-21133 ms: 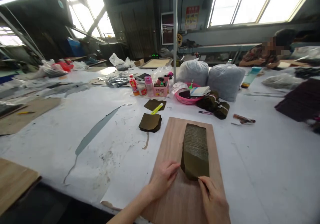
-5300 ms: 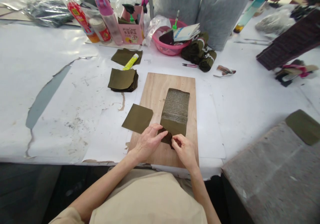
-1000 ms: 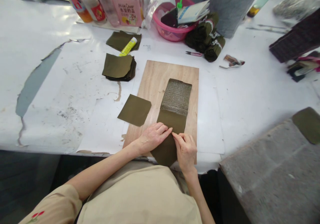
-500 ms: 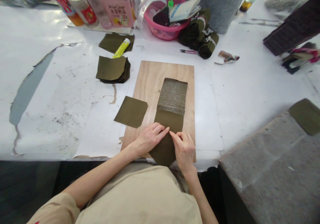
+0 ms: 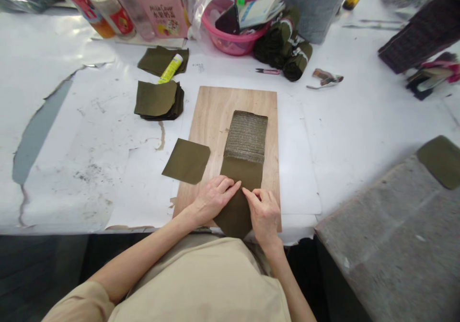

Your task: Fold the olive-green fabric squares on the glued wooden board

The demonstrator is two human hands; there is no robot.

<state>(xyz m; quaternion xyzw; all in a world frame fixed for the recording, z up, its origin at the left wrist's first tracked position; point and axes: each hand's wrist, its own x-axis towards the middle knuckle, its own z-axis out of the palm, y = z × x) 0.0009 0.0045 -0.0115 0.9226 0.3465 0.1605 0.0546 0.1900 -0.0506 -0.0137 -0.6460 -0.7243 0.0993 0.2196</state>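
Note:
On a wooden board [image 5: 208, 120] lies a strip of olive-green fabric [image 5: 240, 171], its far part a ribbed, greyish patch [image 5: 246, 132]. The near end of the strip [image 5: 233, 219] hangs toward the table's front edge. My left hand [image 5: 213, 200] rests across the strip from the left, its fingers closed together on the fabric. From the right, my right hand [image 5: 264, 212] pinches the same fabric with thumb and forefinger. The fingertips of both hands almost meet at a crosswise line in the cloth. What lies beneath the fingers is hidden. A loose olive fabric square [image 5: 187, 161] overlaps the board's left edge.
Stacked olive pieces [image 5: 158, 99] lie left of the board, with a yellow glue stick [image 5: 170, 68] behind. Farther back are a pink basket [image 5: 230, 44], olive fabric rolls [image 5: 298, 61] and thread snips [image 5: 268, 71]. A grey slab [image 5: 391, 231] juts in at right.
The view has shifted slightly, so the table items sit a little farther left. Both hands keep nearly the same place on the fabric.

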